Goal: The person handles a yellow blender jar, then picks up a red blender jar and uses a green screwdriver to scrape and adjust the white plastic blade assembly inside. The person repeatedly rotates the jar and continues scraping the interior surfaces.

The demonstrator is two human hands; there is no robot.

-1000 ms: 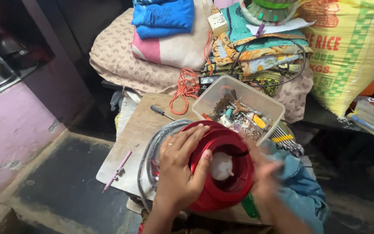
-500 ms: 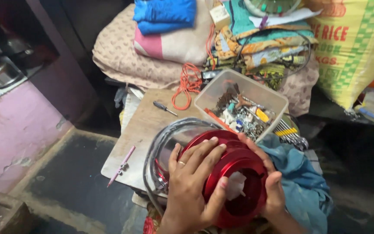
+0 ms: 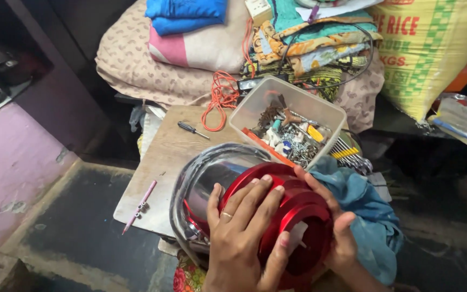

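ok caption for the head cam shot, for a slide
Both hands, left and right, grip a red metal housing over a wooden board, beside a plastic tub of screws.

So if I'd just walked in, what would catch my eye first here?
Most likely the shiny red metal housing at the bottom centre, gripped by the left hand and the right hand. Just behind it on the wooden board sits a clear plastic tub crammed with screws and small tools. A big yellow sack fills the top right corner.
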